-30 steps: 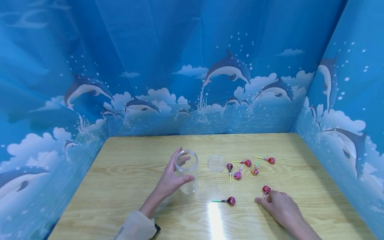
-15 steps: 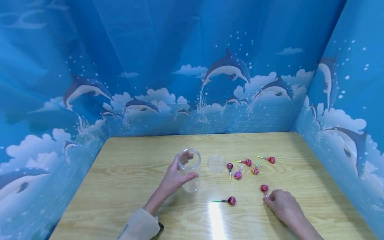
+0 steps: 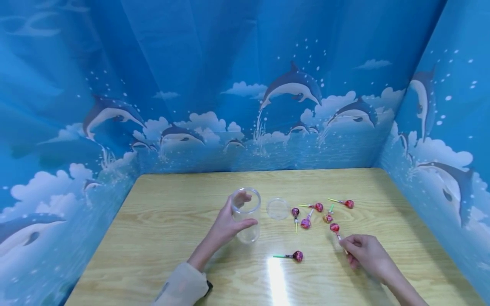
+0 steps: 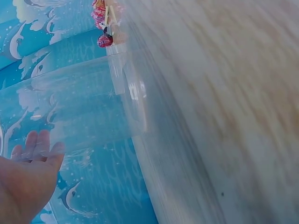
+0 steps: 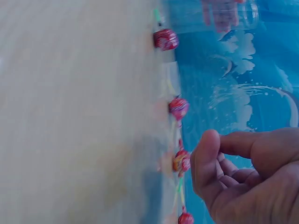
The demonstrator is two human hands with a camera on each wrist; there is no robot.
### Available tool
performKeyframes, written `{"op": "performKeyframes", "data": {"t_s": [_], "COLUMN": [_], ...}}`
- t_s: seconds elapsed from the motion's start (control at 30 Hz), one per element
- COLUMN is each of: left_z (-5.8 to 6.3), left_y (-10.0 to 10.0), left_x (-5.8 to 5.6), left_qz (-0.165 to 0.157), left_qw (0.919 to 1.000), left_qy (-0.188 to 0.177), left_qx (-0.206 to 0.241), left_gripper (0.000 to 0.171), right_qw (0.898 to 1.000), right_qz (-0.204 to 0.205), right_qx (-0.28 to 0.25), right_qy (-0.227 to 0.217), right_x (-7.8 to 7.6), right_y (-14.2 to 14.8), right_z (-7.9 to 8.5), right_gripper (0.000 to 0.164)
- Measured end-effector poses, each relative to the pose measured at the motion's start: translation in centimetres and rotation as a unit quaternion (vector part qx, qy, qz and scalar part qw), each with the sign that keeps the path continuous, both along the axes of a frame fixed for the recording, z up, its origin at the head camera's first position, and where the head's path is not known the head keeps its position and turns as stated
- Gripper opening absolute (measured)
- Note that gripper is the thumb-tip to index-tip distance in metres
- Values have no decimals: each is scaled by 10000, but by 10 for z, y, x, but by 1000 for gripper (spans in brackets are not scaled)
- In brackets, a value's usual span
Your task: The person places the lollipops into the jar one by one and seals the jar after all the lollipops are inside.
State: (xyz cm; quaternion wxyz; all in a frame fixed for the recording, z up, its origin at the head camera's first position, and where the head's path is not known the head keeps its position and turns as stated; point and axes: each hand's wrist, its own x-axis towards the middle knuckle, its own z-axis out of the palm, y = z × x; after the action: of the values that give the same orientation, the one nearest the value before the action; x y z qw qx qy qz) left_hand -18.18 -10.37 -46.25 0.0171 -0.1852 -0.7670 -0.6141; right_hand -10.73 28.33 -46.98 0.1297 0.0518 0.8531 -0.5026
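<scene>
Lollipop [image 3: 334,228] with a round head in shiny red wrapping, flecked with paler marks, sits right of centre in the lower half of the head view. Its thin, pale stick slants down and to the right, into the fingertips of the right hand [image 3: 369,257]. Whether the head touches the wooden table [image 3: 164,204] I cannot tell.

The right hand enters from the lower right corner of the frame, forearm running diagonally up and left. Thumb and index finger close narrowly on the stick, while the other fingers curl beneath; the right wrist view shows that same bent thumb and finger meeting at their tips.

Near the centre of the lower half stands a clear jar [image 3: 250,233], tall and cylindrical, its round mouth facing up. The left hand [image 3: 226,223] reaches it from the lower left, a light sleeve [image 3: 181,287] covering the forearm. Its thumb lies across the near side and its fingers wrap the far side, so the grip is as wide as the jar; fingertips show through the wall.

Just right of the jar lies a clear round disc [image 3: 277,208]. Five loose lollipops [image 3: 305,223] are scattered to the right of that, above the held one, and a green-sticked lollipop [image 3: 297,256] lies apart from them, lower down, stick pointing left.
</scene>
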Motion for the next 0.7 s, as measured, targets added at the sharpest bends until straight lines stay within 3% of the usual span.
{"op": "performKeyframes", "data": {"t_s": [0.13, 0.27, 0.47, 0.7], "left_z": [0, 0, 1, 0], "left_y": [2, 2, 2, 2], "left_x": [-1, -1, 0, 0], "left_qz": [-16, -23, -9, 2], "left_qw": [10000, 9999, 10000, 10000], "left_qy": [-73, -99, -34, -57], "left_qx": [9, 30, 43, 35], "left_gripper": [88, 88, 88, 88], "right_qw": [9968, 9947, 9901, 9822], "right_qz": [103, 139, -81, -194], "right_qx": [-786, -1021, -1294, -1649], "right_qy": [-36, 65, 540, 875], "right_x": [-6, -13, -24, -38], "right_y": [-5, -14, -31, -52], "right_z": [11, 27, 49, 71], "right_gripper": [30, 39, 31, 36]}}
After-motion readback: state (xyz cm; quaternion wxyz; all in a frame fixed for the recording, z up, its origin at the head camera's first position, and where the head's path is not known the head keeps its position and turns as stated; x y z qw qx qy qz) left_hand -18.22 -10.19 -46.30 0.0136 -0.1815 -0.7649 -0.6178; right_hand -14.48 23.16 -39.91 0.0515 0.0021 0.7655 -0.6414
